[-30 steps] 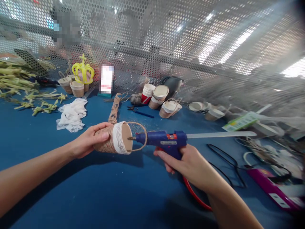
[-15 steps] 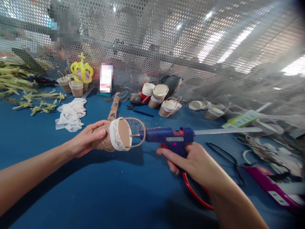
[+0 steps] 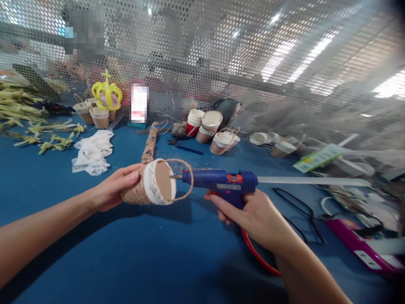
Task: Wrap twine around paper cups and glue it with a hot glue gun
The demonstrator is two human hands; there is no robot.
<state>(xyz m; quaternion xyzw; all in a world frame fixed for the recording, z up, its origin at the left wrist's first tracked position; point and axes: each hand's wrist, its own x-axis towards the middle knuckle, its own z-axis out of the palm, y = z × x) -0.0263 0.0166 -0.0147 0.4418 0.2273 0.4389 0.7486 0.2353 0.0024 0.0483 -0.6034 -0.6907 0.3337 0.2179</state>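
Observation:
My left hand (image 3: 118,185) is closed around the base of a small twine-wrapped basket (image 3: 134,195), tipped on its side with its mouth toward the right. White lace (image 3: 152,185) bands its rim, and a twine handle (image 3: 186,194) loops out from the opening. In my right hand (image 3: 249,215) is a blue hot glue gun (image 3: 218,180) with a lit red light. Its metal nozzle passes through the handle loop and reaches the basket's mouth; whether it touches the inside I cannot tell. A long clear glue stick (image 3: 313,181) juts from the gun's back.
White lace fabric (image 3: 93,152), a twine-wound stick (image 3: 149,143) and pliers (image 3: 186,147) lie on the blue table (image 3: 142,253). Several small baskets (image 3: 221,141) stand along the perforated metal screen (image 3: 190,55). A purple power strip (image 3: 357,245) and a black wire stand (image 3: 303,211) are at right.
The glue gun has tilted slightly, its back end and glue stick lower, and shifted a little left. The basket's mouth has turned and dropped slightly. Both hands keep their hold.

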